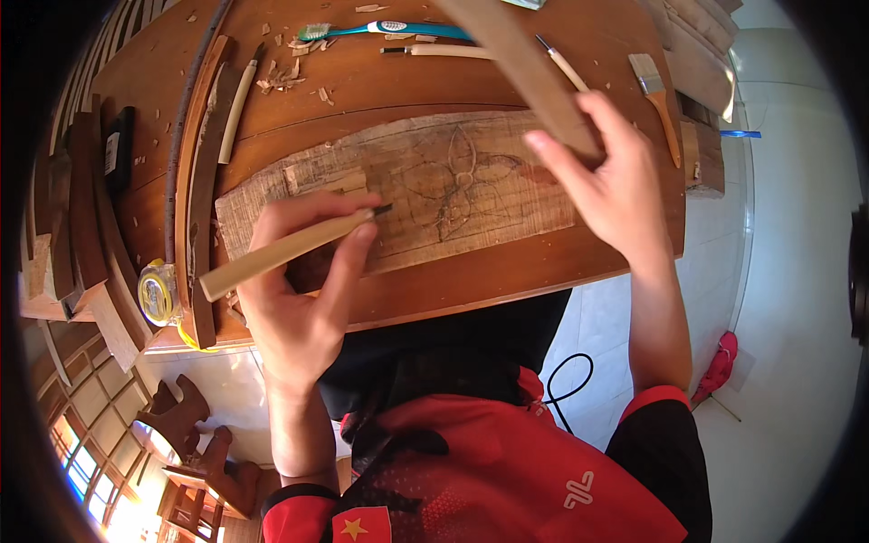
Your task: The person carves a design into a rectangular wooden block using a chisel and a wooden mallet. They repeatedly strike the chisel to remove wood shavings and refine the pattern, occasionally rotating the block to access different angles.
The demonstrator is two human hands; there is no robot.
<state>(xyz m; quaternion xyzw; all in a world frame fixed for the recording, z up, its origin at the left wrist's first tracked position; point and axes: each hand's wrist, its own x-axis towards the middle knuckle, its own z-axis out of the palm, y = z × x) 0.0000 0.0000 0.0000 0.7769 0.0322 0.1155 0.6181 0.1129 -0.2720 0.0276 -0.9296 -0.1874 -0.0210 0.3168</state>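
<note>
Left fingers (347, 262) pinched chisel (282, 255), tip two o'clock-ish | right fingers (568, 169) clamped on wooden bar (527, 68) | light taps seemed safest tbh

Tiled floor (797, 299) (pale), bright gridded window (81, 465)

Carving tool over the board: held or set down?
Held: the left hand pinches its pale handle near the dark tip. Cannot tell if it touches the board.
</note>
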